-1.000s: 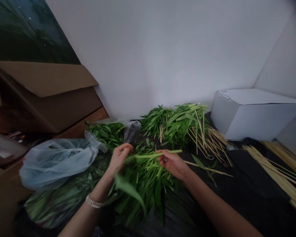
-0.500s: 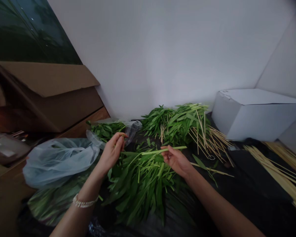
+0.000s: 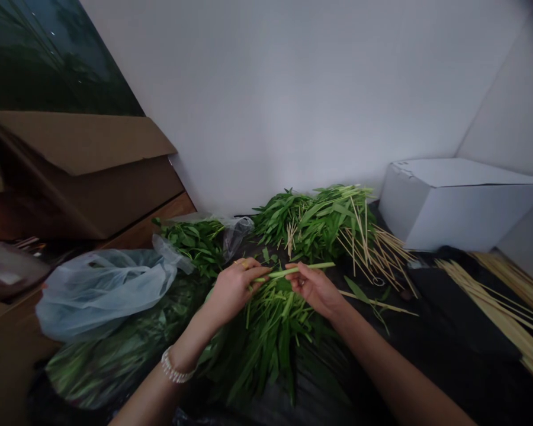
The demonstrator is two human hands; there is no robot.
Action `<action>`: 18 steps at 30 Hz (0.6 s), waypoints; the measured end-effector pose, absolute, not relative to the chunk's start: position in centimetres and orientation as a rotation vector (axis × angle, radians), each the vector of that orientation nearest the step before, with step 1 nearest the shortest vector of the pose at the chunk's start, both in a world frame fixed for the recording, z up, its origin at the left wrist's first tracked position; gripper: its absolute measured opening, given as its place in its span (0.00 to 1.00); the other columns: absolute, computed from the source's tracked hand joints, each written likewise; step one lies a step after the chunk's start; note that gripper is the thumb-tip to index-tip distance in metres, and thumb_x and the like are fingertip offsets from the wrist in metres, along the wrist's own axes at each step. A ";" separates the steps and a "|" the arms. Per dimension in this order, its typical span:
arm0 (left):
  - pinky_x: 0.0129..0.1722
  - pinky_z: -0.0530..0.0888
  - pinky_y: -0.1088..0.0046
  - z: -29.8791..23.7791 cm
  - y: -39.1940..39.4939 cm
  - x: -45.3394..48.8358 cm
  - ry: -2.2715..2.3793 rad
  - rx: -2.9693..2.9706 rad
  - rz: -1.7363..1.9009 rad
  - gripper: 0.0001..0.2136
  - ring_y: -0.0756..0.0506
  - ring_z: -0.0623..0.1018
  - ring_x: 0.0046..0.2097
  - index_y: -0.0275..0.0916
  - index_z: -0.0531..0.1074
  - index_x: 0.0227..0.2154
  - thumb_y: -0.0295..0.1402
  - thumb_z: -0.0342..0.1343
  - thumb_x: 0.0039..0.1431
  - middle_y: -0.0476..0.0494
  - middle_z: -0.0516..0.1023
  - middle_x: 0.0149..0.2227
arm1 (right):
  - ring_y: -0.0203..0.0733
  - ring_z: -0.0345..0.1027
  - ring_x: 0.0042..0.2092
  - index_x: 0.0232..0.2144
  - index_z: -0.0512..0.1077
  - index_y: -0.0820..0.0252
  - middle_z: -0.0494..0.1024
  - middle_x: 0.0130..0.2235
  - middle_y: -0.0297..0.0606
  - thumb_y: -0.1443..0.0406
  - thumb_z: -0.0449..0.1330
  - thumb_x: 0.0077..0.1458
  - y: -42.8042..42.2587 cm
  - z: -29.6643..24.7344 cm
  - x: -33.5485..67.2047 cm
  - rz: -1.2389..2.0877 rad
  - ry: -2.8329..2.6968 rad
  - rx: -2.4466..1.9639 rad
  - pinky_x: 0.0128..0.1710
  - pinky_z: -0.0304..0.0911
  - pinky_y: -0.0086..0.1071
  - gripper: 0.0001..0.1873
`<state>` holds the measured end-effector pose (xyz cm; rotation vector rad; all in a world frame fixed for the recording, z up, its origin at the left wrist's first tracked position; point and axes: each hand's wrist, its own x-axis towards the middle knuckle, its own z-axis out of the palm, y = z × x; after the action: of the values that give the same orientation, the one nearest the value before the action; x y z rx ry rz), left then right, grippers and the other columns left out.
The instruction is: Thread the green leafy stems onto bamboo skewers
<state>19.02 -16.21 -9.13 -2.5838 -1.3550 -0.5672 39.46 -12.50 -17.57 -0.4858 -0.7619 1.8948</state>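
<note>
A pale green leafy-vegetable stem (image 3: 320, 265), which looks like water spinach, lies level between my hands. My right hand (image 3: 314, 288) pinches it around the middle, and its cut-looking end sticks out to the right. My left hand (image 3: 236, 285), with a bracelet at the wrist, has its fingers closed on the stem's left end. Under both hands spreads a heap of loose greens (image 3: 270, 331) with long narrow leaves. My left forearm hides part of that heap.
Behind lie bundled greens (image 3: 313, 222) beside thin sticks (image 3: 384, 257). A plastic bag (image 3: 102, 290) and bagged greens (image 3: 198, 242) are on the left, near a cardboard box (image 3: 128, 192). A white box (image 3: 453, 207) and pale flat strips (image 3: 484, 302) stand right.
My left hand has moved right and down from beside the bagged greens to the stem's left end and closed on it. My right hand keeps its pinch in nearly the same place.
</note>
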 end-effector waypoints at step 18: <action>0.30 0.63 0.72 -10.2 -15.0 18.4 -1.855 -2.509 -1.011 0.10 0.48 0.65 0.27 0.40 0.61 0.15 0.29 0.47 0.50 0.51 0.63 0.19 | 0.31 0.64 0.27 0.37 0.79 0.61 0.78 0.28 0.37 0.56 0.70 0.45 -12.9 -17.7 38.7 1.874 -0.809 -0.537 0.28 0.58 0.27 0.18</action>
<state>18.41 -15.03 -10.15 -2.5088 -1.8548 -1.0114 38.72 -12.90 -17.72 -0.5365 -0.8091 1.8737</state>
